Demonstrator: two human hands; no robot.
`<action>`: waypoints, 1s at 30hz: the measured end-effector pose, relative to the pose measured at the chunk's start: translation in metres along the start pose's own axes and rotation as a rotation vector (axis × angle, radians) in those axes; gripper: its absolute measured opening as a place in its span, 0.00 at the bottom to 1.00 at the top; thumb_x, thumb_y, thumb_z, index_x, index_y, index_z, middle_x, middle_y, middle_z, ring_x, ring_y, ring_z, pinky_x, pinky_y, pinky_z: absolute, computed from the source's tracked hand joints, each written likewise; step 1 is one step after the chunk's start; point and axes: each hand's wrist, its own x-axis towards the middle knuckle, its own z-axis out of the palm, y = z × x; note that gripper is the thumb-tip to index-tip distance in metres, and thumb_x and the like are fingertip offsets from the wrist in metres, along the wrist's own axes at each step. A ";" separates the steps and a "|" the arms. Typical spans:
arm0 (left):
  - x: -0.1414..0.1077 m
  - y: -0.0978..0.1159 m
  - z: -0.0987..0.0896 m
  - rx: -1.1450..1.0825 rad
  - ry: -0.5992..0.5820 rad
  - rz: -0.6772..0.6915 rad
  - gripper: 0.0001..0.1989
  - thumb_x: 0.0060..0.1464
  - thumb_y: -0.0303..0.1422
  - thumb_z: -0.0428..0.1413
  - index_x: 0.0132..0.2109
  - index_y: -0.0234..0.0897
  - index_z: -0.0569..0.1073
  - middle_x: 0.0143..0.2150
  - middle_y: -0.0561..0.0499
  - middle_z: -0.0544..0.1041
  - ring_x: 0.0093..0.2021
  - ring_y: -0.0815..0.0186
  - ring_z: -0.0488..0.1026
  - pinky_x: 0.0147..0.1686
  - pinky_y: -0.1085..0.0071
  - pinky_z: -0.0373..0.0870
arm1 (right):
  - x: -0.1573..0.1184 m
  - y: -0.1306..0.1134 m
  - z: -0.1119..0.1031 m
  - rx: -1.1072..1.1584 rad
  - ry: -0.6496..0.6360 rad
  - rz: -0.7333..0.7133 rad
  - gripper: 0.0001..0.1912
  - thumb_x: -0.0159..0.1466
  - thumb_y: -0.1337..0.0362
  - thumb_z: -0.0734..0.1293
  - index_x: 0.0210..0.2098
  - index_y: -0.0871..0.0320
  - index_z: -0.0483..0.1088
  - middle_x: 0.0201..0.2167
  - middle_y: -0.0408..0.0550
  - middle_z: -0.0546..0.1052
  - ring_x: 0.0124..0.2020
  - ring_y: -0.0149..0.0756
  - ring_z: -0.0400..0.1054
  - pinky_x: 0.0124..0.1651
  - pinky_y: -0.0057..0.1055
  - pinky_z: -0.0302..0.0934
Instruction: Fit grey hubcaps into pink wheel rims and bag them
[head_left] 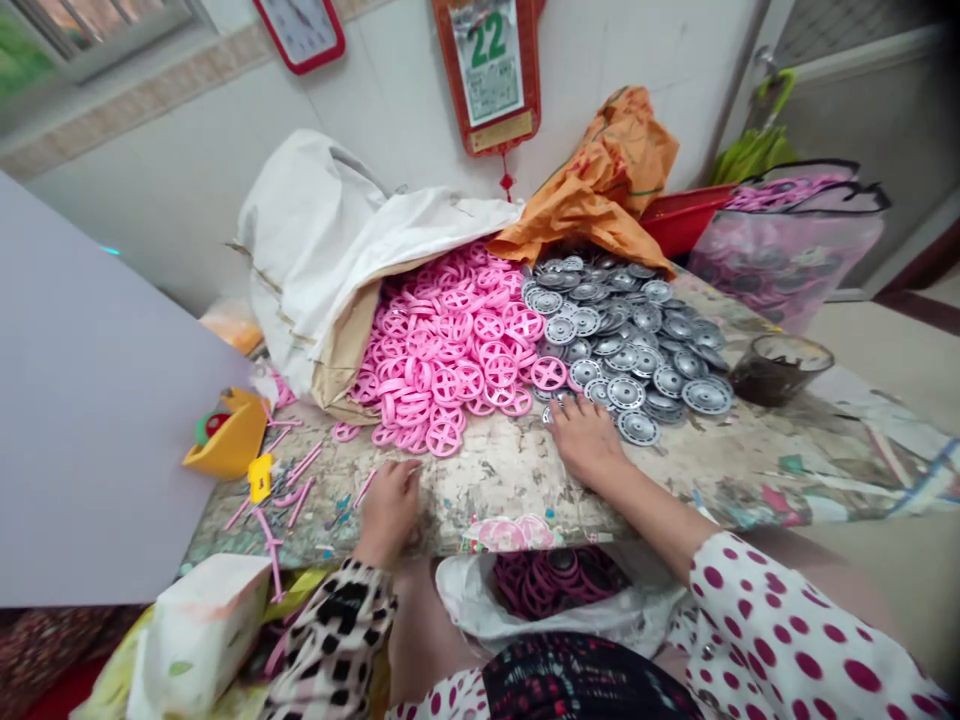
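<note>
My right hand (586, 438) lies at the near edge of a heap of silver-grey plastic discs (625, 392), palm down, fingers slightly apart and touching the nearest discs. No disc is visibly lifted. Close to the table's front edge, my left hand (388, 508) rests with its fingers curled in; what they hold, if anything, is hidden. Ahead of it, pink spoked wheel rings (442, 440) spill in a large pile from a white sack (315, 230). The pink pile meets the grey discs, and a pink ring (549, 373) lies on the boundary.
Thin pink sticks (304, 500) and a yellow holder (234, 440) are at the left. An orange sack (615, 180) stands behind the discs, a glass of dark liquid (780, 370) at the right. Below the table edge, a white bag (472, 600) holds dark pink parts.
</note>
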 end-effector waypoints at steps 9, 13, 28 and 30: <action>0.038 0.050 0.032 0.067 0.087 -0.030 0.31 0.52 0.43 0.55 0.60 0.36 0.62 0.50 0.39 0.67 0.50 0.52 0.67 0.47 0.59 0.66 | -0.006 0.002 -0.020 -0.009 0.008 -0.015 0.19 0.62 0.62 0.65 0.52 0.59 0.69 0.44 0.59 0.71 0.45 0.49 0.62 0.44 0.41 0.54; 0.041 0.053 0.032 -0.043 0.103 -0.006 0.28 0.51 0.41 0.55 0.58 0.36 0.65 0.49 0.39 0.69 0.51 0.52 0.66 0.50 0.57 0.65 | -0.017 0.015 -0.017 0.145 -0.002 0.087 0.20 0.61 0.61 0.65 0.52 0.59 0.69 0.41 0.56 0.70 0.42 0.44 0.64 0.41 0.35 0.56; -0.038 0.149 0.026 -2.101 -0.745 -0.542 0.12 0.59 0.35 0.50 0.46 0.32 0.69 0.43 0.46 0.76 0.40 0.68 0.74 0.42 0.70 0.73 | -0.060 -0.041 -0.040 1.051 0.224 0.182 0.16 0.62 0.58 0.63 0.46 0.57 0.72 0.37 0.50 0.71 0.39 0.39 0.65 0.44 0.38 0.62; -0.045 0.154 0.026 -2.077 -0.714 -0.482 0.11 0.58 0.36 0.52 0.45 0.35 0.68 0.41 0.49 0.75 0.36 0.71 0.74 0.38 0.73 0.74 | -0.071 -0.043 -0.041 0.831 0.247 0.084 0.16 0.64 0.58 0.61 0.47 0.56 0.73 0.37 0.51 0.68 0.41 0.41 0.63 0.46 0.40 0.60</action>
